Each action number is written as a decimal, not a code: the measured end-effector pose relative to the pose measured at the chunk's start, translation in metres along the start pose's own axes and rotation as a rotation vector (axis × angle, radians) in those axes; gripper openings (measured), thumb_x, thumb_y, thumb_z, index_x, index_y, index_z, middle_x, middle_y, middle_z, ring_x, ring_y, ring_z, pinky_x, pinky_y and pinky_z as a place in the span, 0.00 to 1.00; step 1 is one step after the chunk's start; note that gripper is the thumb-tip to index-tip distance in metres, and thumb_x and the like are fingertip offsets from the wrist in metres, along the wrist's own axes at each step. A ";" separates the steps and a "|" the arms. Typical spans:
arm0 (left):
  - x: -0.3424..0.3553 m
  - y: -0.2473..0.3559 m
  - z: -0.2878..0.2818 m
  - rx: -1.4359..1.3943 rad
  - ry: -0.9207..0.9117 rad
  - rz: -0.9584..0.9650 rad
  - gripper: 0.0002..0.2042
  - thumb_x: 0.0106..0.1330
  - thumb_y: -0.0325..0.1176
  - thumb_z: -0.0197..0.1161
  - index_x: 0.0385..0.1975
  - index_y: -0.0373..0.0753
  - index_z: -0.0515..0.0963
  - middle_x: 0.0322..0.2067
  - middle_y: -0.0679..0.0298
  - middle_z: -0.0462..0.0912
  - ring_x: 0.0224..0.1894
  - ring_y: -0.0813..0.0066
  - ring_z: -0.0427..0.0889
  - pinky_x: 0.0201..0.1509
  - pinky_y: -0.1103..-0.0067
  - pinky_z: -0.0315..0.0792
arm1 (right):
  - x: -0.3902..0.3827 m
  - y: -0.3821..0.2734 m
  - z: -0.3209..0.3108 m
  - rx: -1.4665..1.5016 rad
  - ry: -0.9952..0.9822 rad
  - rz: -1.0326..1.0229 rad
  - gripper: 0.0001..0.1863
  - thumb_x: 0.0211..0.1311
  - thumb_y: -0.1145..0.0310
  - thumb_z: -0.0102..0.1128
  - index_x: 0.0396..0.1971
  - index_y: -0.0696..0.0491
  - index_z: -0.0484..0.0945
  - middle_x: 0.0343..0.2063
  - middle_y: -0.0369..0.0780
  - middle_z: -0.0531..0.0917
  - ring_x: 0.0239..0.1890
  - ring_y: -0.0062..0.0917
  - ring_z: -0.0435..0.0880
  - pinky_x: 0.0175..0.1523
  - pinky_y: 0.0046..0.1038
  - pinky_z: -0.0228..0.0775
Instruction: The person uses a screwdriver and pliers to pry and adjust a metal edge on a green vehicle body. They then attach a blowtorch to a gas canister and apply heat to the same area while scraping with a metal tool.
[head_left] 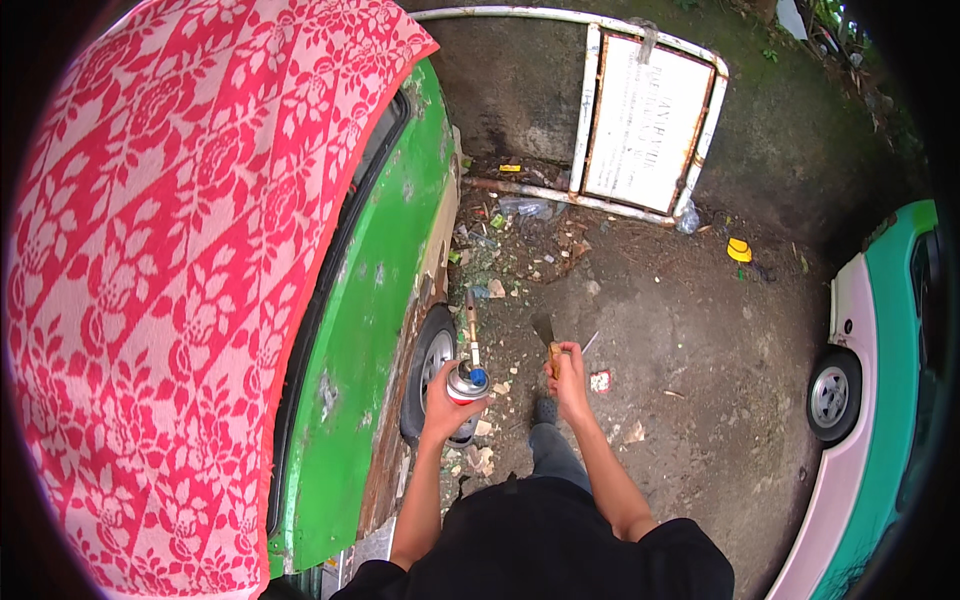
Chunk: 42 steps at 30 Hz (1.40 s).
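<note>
My left hand is wrapped round the canister of a blowtorch, beside the green vehicle's wheel. The torch has a blue knob, and its long metal nozzle points away from me. In my right hand is a scraper, with its wooden handle in the closed fingers. The scraper's broad blade points up and away, apart from the torch. To my left stands a green vehicle, its paint marked with bare, pale patches and its lower edge brown and rough. A red and pink floral cloth covers its top.
Paint flakes and rubble litter the ground by the wheel. A white-framed sign leans at the far wall. A second vehicle, teal and pale pink, stands at right. A yellow object lies on the ground.
</note>
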<state>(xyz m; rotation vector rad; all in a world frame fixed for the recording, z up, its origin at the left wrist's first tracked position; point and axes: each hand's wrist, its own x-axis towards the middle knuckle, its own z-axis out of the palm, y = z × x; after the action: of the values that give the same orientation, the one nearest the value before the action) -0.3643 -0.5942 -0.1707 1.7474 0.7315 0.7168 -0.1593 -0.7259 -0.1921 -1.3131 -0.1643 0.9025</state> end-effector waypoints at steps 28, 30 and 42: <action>0.451 0.002 0.006 0.050 0.323 -0.140 0.30 0.48 0.29 0.80 0.52 0.32 0.74 0.37 0.59 0.87 0.40 0.75 0.86 0.50 0.75 0.79 | 0.434 -0.189 0.155 -0.100 -0.274 0.098 0.08 0.69 0.67 0.45 0.46 0.45 0.64 0.25 0.34 0.74 0.13 0.12 0.56 0.16 0.19 0.45; 0.477 0.008 -0.006 0.042 0.309 -0.166 0.29 0.49 0.26 0.80 0.51 0.32 0.74 0.39 0.61 0.86 0.42 0.76 0.84 0.52 0.75 0.78 | 0.453 -0.198 0.174 -0.082 -0.304 0.087 0.08 0.70 0.66 0.44 0.46 0.45 0.64 0.25 0.34 0.74 0.12 0.12 0.55 0.16 0.20 0.44; 0.555 0.001 -0.015 0.063 0.478 -0.269 0.26 0.48 0.35 0.84 0.44 0.33 0.77 0.34 0.61 0.87 0.37 0.77 0.85 0.46 0.76 0.79 | 0.535 -0.227 0.223 -0.154 -0.406 0.188 0.06 0.70 0.66 0.45 0.44 0.45 0.64 0.23 0.31 0.70 0.13 0.11 0.54 0.17 0.20 0.43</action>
<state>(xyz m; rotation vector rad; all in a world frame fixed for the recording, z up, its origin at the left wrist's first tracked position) -0.0247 -0.1599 -0.1025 1.5034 1.2988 0.9420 0.1737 -0.2048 -0.1264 -1.2877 -0.4379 1.3349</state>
